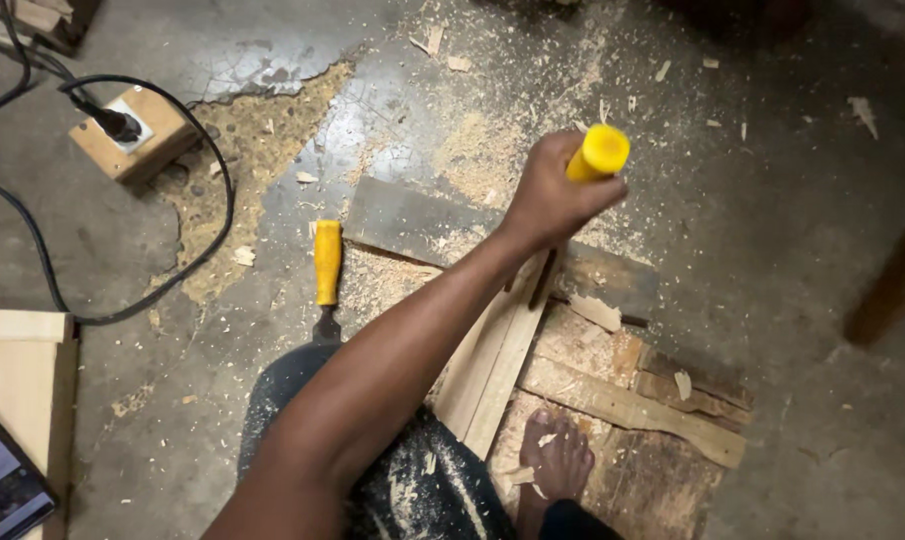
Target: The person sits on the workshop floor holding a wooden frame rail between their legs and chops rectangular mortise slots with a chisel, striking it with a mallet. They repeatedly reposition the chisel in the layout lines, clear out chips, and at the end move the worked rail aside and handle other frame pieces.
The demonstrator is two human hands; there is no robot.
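Observation:
My left hand [547,200] reaches forward, closed around the yellow handle of a chisel [597,152]. Its dark blade points down onto a pale wooden strip [492,360], which leans across a dark plank [412,222]. My bare foot [557,460] rests on the rough boards [632,410] under the strip. A second yellow-handled chisel [327,262] lies on the floor left of my arm, untouched. My right hand is out of view.
Sawdust and wood chips cover the cracked concrete floor [772,200]. A wooden socket box [137,132] with a black cable [217,190] sits at the upper left. A phone [2,490] lies on a pale board [22,350] at the lower left.

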